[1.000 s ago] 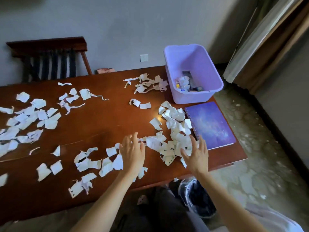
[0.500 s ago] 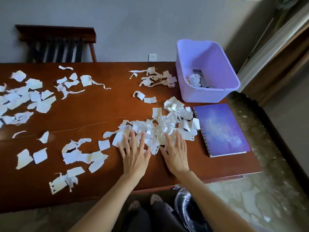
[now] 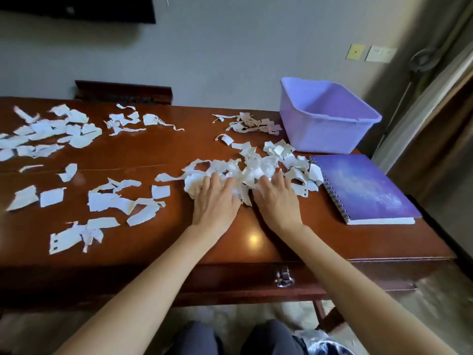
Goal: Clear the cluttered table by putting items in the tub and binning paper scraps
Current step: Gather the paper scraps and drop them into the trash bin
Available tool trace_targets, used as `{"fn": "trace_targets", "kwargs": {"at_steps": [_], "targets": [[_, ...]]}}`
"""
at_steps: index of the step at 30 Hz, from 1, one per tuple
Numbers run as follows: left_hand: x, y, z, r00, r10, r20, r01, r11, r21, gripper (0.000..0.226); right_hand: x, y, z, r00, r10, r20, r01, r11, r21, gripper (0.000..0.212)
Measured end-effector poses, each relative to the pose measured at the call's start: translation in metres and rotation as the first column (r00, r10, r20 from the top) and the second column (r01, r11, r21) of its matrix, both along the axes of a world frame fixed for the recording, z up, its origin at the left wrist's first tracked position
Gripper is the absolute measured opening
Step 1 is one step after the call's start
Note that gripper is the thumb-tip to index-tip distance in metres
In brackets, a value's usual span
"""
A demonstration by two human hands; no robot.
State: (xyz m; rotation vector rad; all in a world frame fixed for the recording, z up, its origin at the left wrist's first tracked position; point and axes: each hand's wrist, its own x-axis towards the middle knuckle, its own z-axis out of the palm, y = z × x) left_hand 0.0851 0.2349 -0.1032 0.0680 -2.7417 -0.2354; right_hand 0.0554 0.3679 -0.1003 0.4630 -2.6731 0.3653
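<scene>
Left hand and right hand flat, fingers spread, pressed on near edge of paper pile, grasping nothing. Pile just left of notebook; tub behind the notebook.

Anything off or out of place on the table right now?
Torn paper scraps litter most of the table. Both hands, left hand and right hand, press into the heaped pile. The notebook lies askew beside the tub, not in it.
</scene>
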Motion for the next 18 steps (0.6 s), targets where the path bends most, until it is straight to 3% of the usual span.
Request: {"fn": "trace_targets", "kwargs": {"at_steps": [2, 6, 9, 11, 14, 18], "targets": [[0.006, 0.002, 0.004, 0.999, 0.031, -0.015, -0.031, 0.999, -0.028, 0.039, 0.005, 0.004, 0.003, 0.999, -0.036, -0.024, 0.036, 0.999, -0.006, 0.007], [0.013, 0.006, 0.016, 0.999, 0.037, 0.032, -0.035, 0.997, -0.068, 0.039, 0.010, 0.019, 0.008, 0.983, -0.144, 0.112, 0.138, 0.989, 0.054, 0.029], [0.007, 0.006, 0.021, 0.997, 0.018, 0.073, -0.012, 0.996, -0.086, 0.040, 0.004, 0.028, 0.012, 0.977, -0.164, 0.133, 0.162, 0.986, 0.028, 0.029], [-0.001, 0.006, 0.023, 0.998, 0.014, 0.057, -0.010, 0.997, -0.075, 0.039, -0.001, 0.031, 0.015, 0.973, -0.152, 0.175, 0.180, 0.971, -0.156, 0.024], [-0.013, 0.008, 0.030, 0.998, 0.055, -0.044, -0.053, 0.998, 0.041, 0.032, -0.004, 0.030, 0.025, 0.961, -0.085, 0.265, 0.213, 0.838, -0.502, 0.015], [-0.028, 0.017, 0.063, 0.959, 0.169, -0.226, -0.061, 0.906, 0.420, 0.030, -0.018, 0.028, 0.052, 0.934, -0.120, 0.337, 0.323, 0.684, -0.654, 0.030]]}}
